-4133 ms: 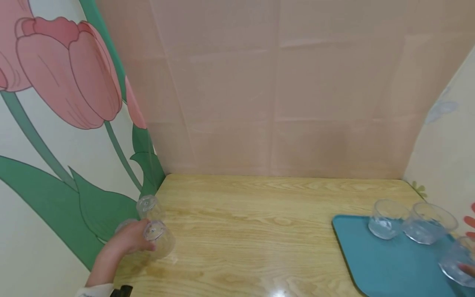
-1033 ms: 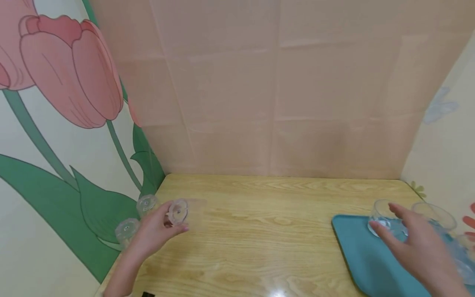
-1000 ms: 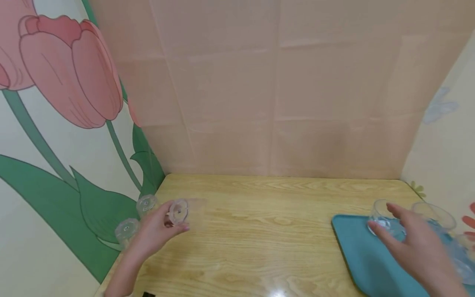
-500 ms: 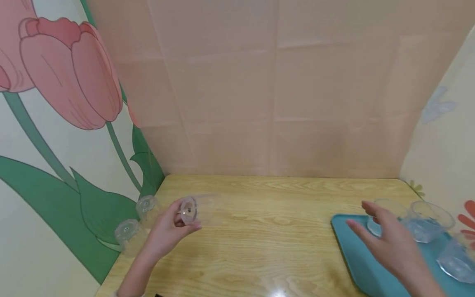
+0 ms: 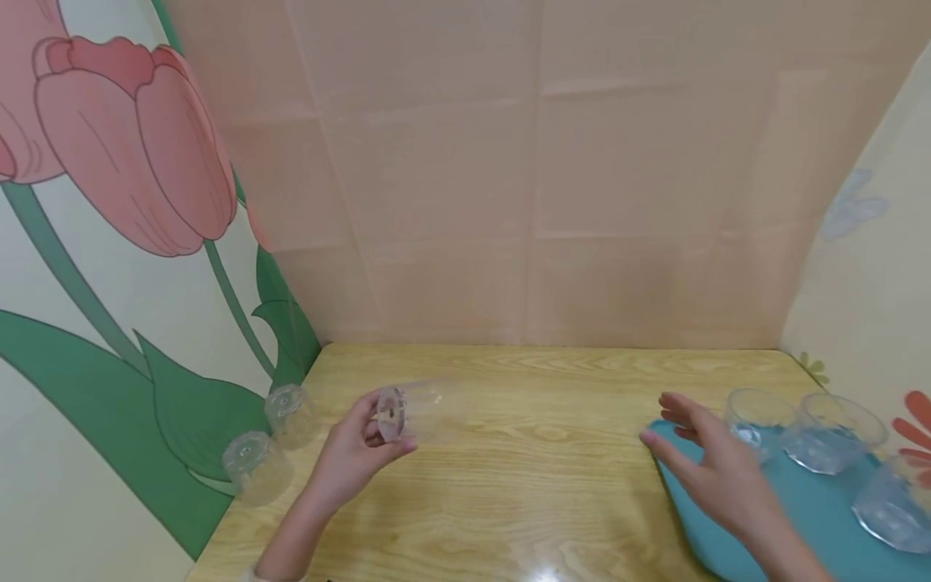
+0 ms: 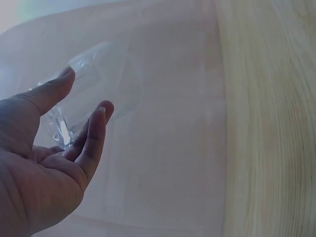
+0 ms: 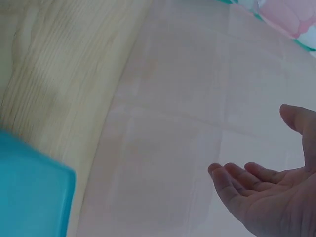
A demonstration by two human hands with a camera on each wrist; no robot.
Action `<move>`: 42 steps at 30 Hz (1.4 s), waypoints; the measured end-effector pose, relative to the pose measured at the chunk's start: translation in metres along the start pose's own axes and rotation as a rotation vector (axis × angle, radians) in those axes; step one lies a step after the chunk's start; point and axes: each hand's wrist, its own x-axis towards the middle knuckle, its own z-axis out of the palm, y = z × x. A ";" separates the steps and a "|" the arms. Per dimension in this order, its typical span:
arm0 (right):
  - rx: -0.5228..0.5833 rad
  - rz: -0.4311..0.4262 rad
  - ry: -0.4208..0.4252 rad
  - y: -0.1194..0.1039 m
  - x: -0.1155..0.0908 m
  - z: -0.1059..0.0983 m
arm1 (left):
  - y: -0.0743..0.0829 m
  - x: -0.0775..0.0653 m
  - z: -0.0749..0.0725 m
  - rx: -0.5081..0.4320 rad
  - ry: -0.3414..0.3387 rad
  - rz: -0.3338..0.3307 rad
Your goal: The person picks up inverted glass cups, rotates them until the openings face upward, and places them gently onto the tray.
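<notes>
My left hand [image 5: 352, 457] grips a clear cup [image 5: 393, 414] near its base, holding it tilted on its side above the table, mouth facing right. In the left wrist view the transparent cup [image 6: 106, 81] sits between thumb and fingers. My right hand [image 5: 716, 477] hovers over the left edge of the blue tray [image 5: 771, 525], thumb and fingers apart, holding nothing. The right wrist view shows that same hand [image 7: 271, 190] with relaxed fingers. Three clear cups stand upright on the tray: one at the back [image 5: 756, 420], one beside it [image 5: 832, 436], another nearer [image 5: 895, 513].
Two upside-down clear cups, a far one [image 5: 289, 412] and a nearer one [image 5: 254, 465], stand at the table's left edge by the tulip-painted wall [image 5: 131, 145]. Wood-grain table [image 5: 524, 469] lies between them and the tray. A pinkish sheet [image 5: 473, 202] hangs behind.
My left hand lifted the cup from beside the other upside-down ones, tipped it sideways and carried it right. My right hand left the nearer tray cup and moved leftward across the tray.
</notes>
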 end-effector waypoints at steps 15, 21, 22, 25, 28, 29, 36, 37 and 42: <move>0.206 -0.141 -0.014 -0.025 0.005 0.026 | 0.005 0.006 0.035 -0.179 -0.146 0.040; 0.291 -0.162 -0.046 -0.032 0.007 0.037 | 0.009 0.009 0.046 -0.260 -0.189 0.038; 0.315 -0.159 -0.058 -0.033 0.007 0.038 | 0.010 0.010 0.047 -0.265 -0.197 0.040; 0.404 -0.153 -0.103 -0.037 0.008 0.043 | 0.009 0.011 0.052 -0.273 -0.223 0.042; 0.492 -0.128 -0.169 -0.042 0.009 0.048 | 0.008 0.012 0.058 -0.279 -0.253 0.047; 0.515 -0.123 -0.191 -0.044 0.010 0.050 | 0.008 0.013 0.060 -0.285 -0.264 0.049; 0.691 -0.130 -0.310 -0.049 0.013 0.066 | 0.005 0.015 0.074 -0.327 -0.329 0.048; 0.706 -0.139 -0.318 -0.049 0.013 0.068 | 0.004 0.015 0.075 -0.328 -0.334 0.046; 0.766 -0.164 -0.352 -0.050 0.014 0.073 | 0.005 0.015 0.083 -0.332 -0.352 0.050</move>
